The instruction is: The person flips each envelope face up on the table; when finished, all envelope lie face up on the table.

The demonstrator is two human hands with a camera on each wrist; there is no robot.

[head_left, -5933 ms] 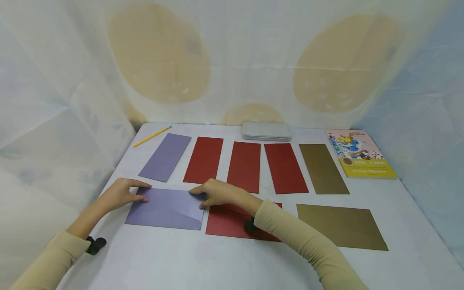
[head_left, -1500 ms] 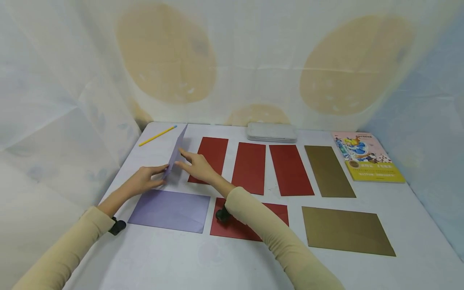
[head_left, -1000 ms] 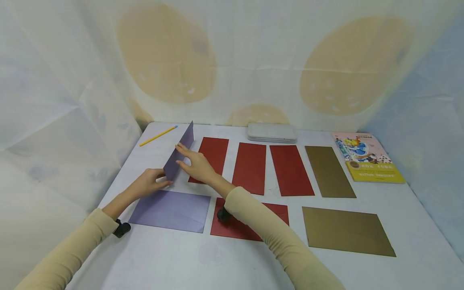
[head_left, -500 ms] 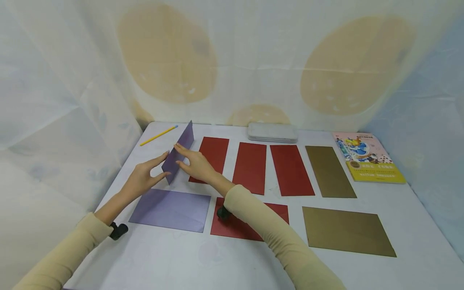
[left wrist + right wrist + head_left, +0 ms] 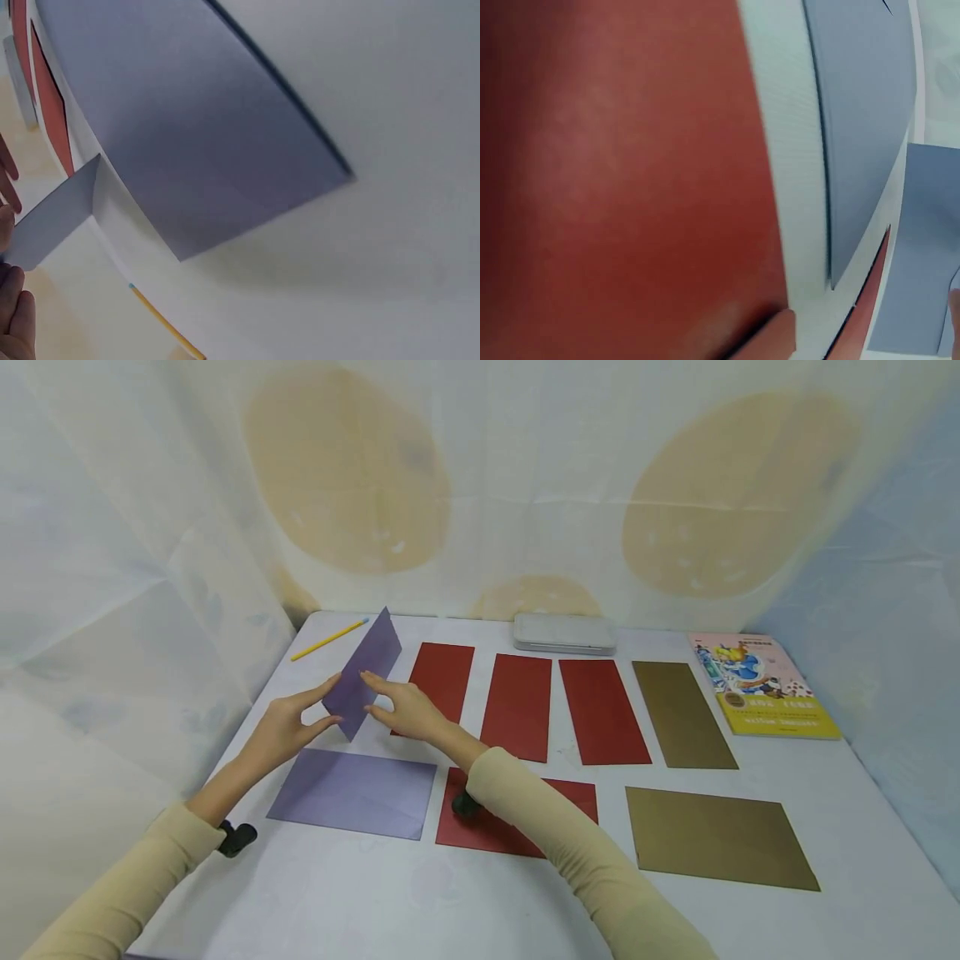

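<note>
Purple card upright between both hands' fingers

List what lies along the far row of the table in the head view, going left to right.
Yellow pencil → lifted purple card → three red cards → brown card → picture book.

Your left hand and right hand are raised, facing each other — fingers straight, thumbs apart. Both forearms reach forward, sleeved to the wrists.
</note>
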